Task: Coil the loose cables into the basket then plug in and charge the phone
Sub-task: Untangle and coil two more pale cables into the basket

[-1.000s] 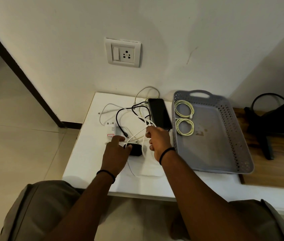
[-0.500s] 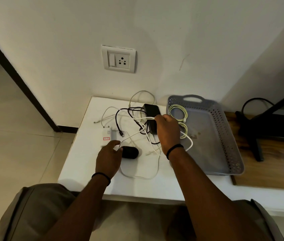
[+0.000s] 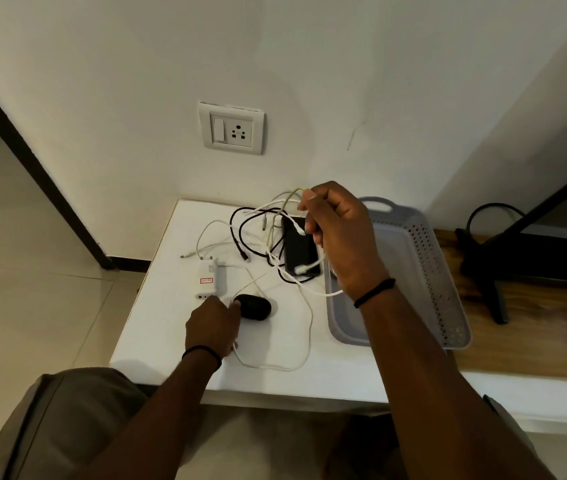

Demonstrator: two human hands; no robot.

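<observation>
My right hand (image 3: 339,233) is raised above the white table (image 3: 157,334) and grips a white cable (image 3: 304,337) near its plug end; the cable trails down in a long loop toward the front edge. Under that hand lies the black phone (image 3: 298,252), with a black cable (image 3: 240,233) and other white cables tangled beside it. My left hand (image 3: 213,325) rests on the table, fingers pressing the white cable next to a black oval case (image 3: 254,305). A white charger adapter (image 3: 208,277) lies just beyond it. The grey basket (image 3: 424,268) stands to the right, partly hidden by my arm.
A wall socket with a switch (image 3: 232,128) is on the wall above the table. To the right is a wooden surface (image 3: 531,327) with a black stand and its cord (image 3: 493,258). A dark door frame (image 3: 32,161) runs down the left.
My right hand has risen from the table and lifted the white cable's end above the phone. My left hand has stayed by the black case.
</observation>
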